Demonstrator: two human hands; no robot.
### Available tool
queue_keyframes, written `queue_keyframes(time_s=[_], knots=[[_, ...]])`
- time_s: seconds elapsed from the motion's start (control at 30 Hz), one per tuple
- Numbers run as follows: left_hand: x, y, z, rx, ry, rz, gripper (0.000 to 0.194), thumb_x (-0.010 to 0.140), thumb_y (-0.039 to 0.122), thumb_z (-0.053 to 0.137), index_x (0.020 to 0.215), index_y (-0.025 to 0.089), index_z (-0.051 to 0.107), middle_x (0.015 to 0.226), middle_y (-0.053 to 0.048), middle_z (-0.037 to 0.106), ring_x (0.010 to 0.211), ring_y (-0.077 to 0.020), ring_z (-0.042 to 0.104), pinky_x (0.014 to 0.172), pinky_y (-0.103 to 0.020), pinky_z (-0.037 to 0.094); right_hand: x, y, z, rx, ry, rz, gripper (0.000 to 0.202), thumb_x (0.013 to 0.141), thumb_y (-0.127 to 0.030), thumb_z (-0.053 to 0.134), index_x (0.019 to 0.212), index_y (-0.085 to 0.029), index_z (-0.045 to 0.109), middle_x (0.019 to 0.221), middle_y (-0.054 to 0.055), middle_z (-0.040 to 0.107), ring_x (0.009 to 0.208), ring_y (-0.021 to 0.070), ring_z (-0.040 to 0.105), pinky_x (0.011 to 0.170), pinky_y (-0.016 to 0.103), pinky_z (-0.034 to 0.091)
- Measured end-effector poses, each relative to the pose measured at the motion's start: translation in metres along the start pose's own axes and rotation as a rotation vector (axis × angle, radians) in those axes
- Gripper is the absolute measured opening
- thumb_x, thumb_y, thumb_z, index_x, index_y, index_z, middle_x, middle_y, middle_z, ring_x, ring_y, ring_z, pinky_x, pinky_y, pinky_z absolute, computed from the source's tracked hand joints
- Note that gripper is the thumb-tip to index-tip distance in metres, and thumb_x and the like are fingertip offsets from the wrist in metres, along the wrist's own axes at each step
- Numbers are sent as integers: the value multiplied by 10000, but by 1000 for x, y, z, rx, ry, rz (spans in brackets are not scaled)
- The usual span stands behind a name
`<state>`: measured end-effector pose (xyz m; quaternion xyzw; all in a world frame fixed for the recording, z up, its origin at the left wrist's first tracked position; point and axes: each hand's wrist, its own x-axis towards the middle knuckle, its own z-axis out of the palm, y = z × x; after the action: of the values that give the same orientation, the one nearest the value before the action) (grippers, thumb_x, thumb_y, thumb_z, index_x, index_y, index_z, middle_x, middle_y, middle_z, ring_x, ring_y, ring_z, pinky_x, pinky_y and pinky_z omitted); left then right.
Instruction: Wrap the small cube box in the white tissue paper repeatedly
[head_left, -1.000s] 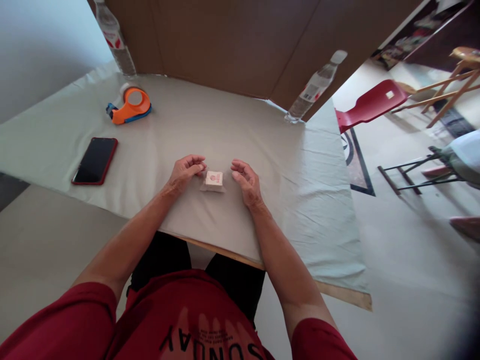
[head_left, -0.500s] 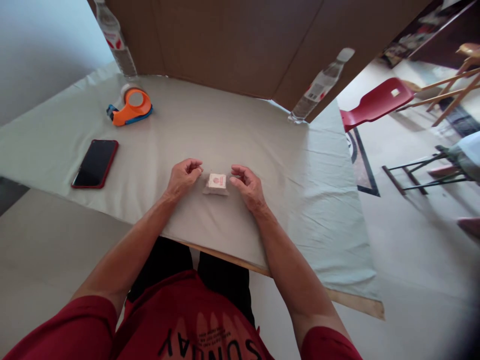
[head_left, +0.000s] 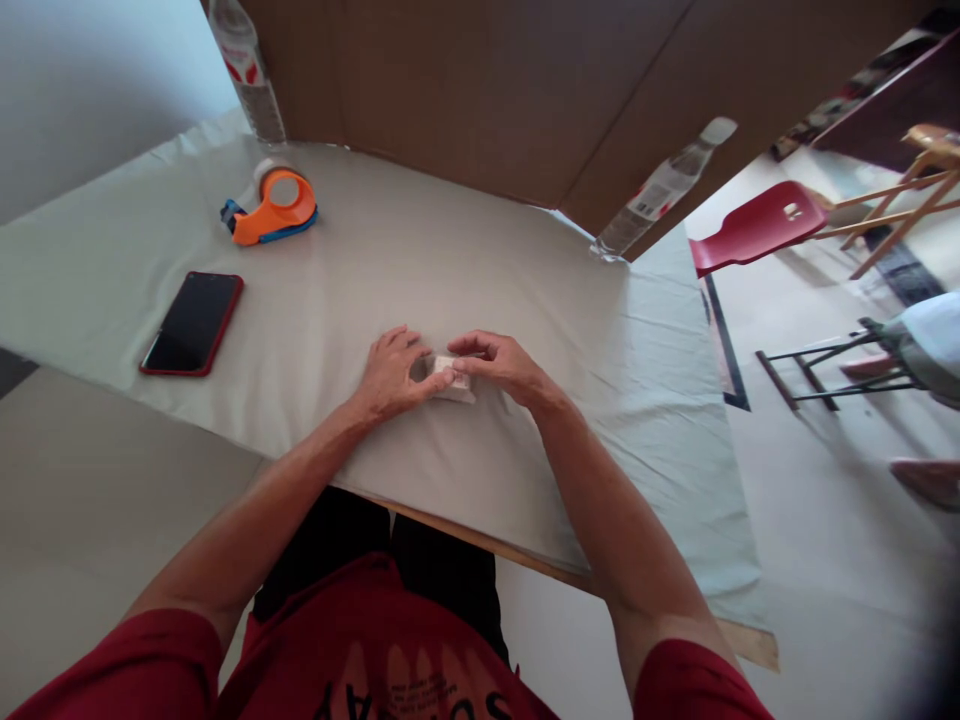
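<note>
A small white package with faint red print (head_left: 454, 385) lies on the cloth-covered table (head_left: 450, 270), near its front edge. My left hand (head_left: 394, 377) is at the package's left side, fingers spread on the cloth and thumb reaching onto the package. From the right, my right hand (head_left: 500, 362) covers part of the package's top, its thumb and fingertips at the upper surface. Whether the right fingers grip it or only touch it is hard to make out.
A phone (head_left: 193, 325) and an orange tape dispenser (head_left: 277, 208) lie at the left. Two water bottles (head_left: 251, 75) (head_left: 664, 195) stand against a brown cardboard panel (head_left: 465, 90) at the back. A red chair (head_left: 765, 228) is beyond the table, right.
Both hands have closed in from the sides to the package and now touch it. The left fingers have spread. The view has shifted slightly.
</note>
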<state>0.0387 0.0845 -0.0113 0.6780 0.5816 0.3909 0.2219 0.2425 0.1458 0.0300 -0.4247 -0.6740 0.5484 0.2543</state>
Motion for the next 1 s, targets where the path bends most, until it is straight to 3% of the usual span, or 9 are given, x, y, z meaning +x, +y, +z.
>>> queue_keyframes(time_s=[0.2, 0.33, 0.43, 0.6, 0.7, 0.8, 0.9, 1.0], knots=[[-1, 4, 2, 25, -51, -12, 403, 731, 559, 753, 907, 203, 682, 1287, -146, 643, 1387, -416, 407, 1162, -578, 271, 3, 3, 1, 25, 35, -41, 240, 688, -418, 800, 780, -203, 744, 766, 7, 721, 698, 152, 629, 667, 286, 507], [1, 7, -2, 4, -78, -41, 424, 694, 570, 779, 862, 210, 631, 1295, -145, 639, 1386, -415, 406, 1158, -586, 274, -1, 5, 8, 49, 84, -114, 210, 739, -411, 750, 712, -203, 736, 869, 30, 758, 784, 170, 648, 757, 311, 518], [2, 10, -6, -33, -126, -43, 468, 646, 576, 815, 874, 214, 623, 1267, -140, 654, 1303, -398, 486, 1123, -566, 331, 0, 5, 13, 74, 130, -107, 210, 764, -409, 718, 713, -205, 728, 903, 38, 768, 793, 175, 645, 749, 318, 519], [-2, 15, -7, -101, -192, -21, 666, 635, 504, 851, 1187, 200, 634, 1182, -134, 678, 1133, -344, 604, 1052, -506, 420, 1, 6, 16, 162, 303, -125, 229, 806, -433, 693, 749, -211, 697, 923, 43, 765, 822, 183, 652, 782, 341, 530], [-5, 15, -5, -171, -214, -28, 905, 654, 409, 857, 1452, 214, 479, 1200, -130, 667, 1101, -308, 624, 1023, -463, 453, 2, 6, 14, 170, 375, -183, 265, 842, -485, 673, 802, -222, 680, 979, 43, 760, 907, 194, 666, 854, 357, 534], [-7, 15, -3, -279, -241, -23, 1032, 659, 381, 864, 1547, 241, 357, 1233, -126, 653, 1109, -288, 622, 1023, -444, 459, 3, 5, 10, 179, 453, -196, 304, 873, -526, 641, 856, -224, 674, 1026, 46, 746, 940, 189, 664, 865, 346, 534], [-7, 17, -6, -421, -248, -37, 993, 670, 448, 863, 1524, 258, 393, 1278, -126, 622, 1153, -282, 607, 1046, -431, 449, 6, 6, 5, 223, 524, -186, 317, 878, -537, 624, 865, -222, 659, 1033, 52, 736, 905, 178, 656, 818, 326, 538], [-5, 22, -10, -610, -263, -62, 762, 733, 494, 809, 1397, 256, 519, 1218, -102, 636, 1127, -255, 614, 995, -382, 470, 10, 9, -1, 286, 568, -185, 302, 853, -526, 648, 845, -224, 647, 961, 44, 731, 860, 168, 647, 795, 311, 539]])
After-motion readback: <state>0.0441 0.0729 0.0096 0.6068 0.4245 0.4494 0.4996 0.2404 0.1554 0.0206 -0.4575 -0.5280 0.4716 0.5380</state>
